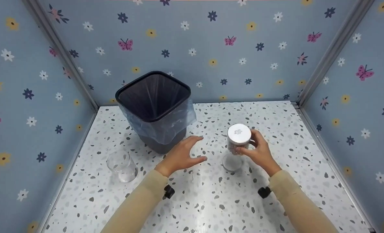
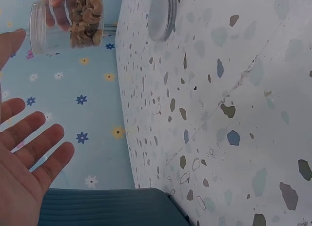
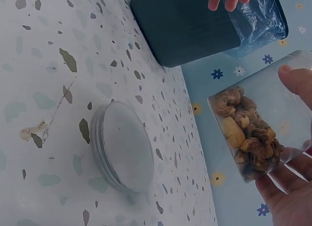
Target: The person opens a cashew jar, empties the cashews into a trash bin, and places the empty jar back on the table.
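Note:
My right hand (image 1: 260, 150) grips a clear jar (image 3: 287, 109) from its right side, fingers and thumb curled round it. Brown, wrinkled pieces that look like skin-on cashews (image 3: 246, 133) fill its lower part. From above, the jar shows a white round top (image 1: 239, 133) with small print. A flat, clear round lid (image 3: 129, 148) lies on the table just below the raised jar. My left hand (image 1: 180, 153) hovers near the bin, holding nothing, its fingers and thumb spread apart towards the jar.
A dark waste bin (image 1: 161, 147) with a translucent bluish liner (image 1: 166, 131) stands at the back left. Left of my left forearm is a clear empty glass container (image 1: 122, 166). Flower-patterned walls (image 1: 192, 42) enclose the speckled white table (image 1: 208, 207) at the back and both sides.

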Motion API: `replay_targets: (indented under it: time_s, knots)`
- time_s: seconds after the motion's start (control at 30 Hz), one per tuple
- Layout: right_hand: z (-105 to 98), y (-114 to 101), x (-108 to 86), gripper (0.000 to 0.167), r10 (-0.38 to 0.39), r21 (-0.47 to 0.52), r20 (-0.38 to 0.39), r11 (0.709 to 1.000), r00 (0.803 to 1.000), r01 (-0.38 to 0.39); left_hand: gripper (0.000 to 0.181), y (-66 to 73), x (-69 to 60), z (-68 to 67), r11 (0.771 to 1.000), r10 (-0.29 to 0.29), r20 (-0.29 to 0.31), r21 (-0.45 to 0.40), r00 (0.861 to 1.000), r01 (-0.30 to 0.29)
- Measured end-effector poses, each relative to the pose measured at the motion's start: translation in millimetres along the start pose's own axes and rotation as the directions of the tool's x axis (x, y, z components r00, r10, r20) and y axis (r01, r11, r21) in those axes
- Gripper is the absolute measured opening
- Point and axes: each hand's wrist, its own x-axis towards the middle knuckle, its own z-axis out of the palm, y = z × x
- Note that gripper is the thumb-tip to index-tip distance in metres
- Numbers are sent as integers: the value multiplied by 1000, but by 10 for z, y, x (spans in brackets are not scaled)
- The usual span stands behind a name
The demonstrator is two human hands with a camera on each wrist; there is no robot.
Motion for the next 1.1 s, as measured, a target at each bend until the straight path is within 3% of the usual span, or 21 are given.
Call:
replay_targets:
  time_s: [0.4,0.8,1.1]
  knots:
    - [78,-98,-60,83,-22,9,-5,1000,1000,22,78,122,136,-11,999,-31,1,-23,1000,31]
    - [115,-200,-108,82,-88,10,-2,996,996,88,79,258,293,-28,999,-4,-4,-38,1000,4]
    - [151,-227,-164,84,-95,-4,0,995,995,95,81,383,421,-4,999,17,27,-49,999,-16]
